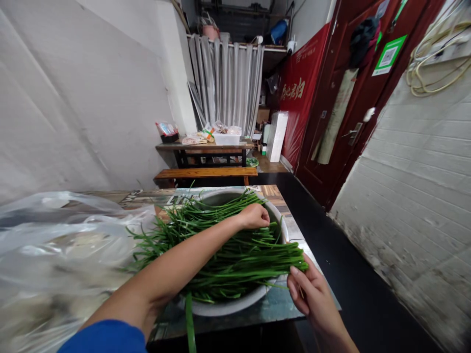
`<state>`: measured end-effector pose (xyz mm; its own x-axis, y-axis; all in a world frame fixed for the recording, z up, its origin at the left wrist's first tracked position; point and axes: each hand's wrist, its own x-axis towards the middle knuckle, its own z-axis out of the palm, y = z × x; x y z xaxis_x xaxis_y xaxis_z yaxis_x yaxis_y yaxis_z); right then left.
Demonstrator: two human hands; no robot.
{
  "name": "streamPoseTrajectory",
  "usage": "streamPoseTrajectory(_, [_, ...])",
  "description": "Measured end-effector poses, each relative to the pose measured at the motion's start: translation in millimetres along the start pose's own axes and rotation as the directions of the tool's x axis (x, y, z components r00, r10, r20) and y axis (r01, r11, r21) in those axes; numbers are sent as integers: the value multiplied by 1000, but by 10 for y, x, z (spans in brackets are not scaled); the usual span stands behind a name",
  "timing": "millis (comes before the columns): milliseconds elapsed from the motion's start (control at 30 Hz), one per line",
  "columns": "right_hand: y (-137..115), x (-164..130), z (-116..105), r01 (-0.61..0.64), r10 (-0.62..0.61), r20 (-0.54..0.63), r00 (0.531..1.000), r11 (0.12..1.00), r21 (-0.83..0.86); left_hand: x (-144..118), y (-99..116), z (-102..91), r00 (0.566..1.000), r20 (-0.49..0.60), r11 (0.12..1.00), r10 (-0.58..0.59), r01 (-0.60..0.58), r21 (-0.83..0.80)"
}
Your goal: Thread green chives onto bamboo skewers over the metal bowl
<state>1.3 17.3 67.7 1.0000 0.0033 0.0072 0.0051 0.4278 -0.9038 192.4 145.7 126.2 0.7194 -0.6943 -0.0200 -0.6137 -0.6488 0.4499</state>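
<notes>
A large metal basin [235,305] on the table holds a thick pile of long green chives [228,245] lying across it. My left hand [254,216] reaches over the pile, its fingers closed on chive stalks near the basin's far right rim. My right hand [312,294] is at the basin's near right edge, fingers extended and touching the cut ends of the chives. A single chive leaf [190,323] hangs down over the table's front edge.
A clear plastic bag [55,255] covers the table's left side. The table's right edge [312,255] borders a dark floor aisle. Beyond stand a wooden bench [206,173] and a second table [206,146] with food packets. A red door [353,98] is at right.
</notes>
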Motion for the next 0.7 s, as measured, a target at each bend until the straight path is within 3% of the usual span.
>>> streamPoseTrajectory(133, [-26,44,-2,15,-15,23,1000,1000,-13,-23,14,-78,997,-73,992,2,-11,-125])
streamPoseTrajectory(267, [-52,83,-11,8,-8,34,999,1000,-13,-55,-1,-91,999,-40,968,-2,-8,-250])
streamPoseTrajectory(467, [-76,121,-8,9,-9,55,998,1000,-5,-66,57,-109,986,-162,987,36,-61,-149])
streamPoseTrajectory(600, [-86,156,-6,5,-4,48,999,1000,-6,-89,191,-221,945,-298,983,137,-167,-76])
streamPoseTrajectory(700, [-98,170,-3,10,-9,43,999,1000,-16,-135,294,-330,928,-344,989,140,-148,2])
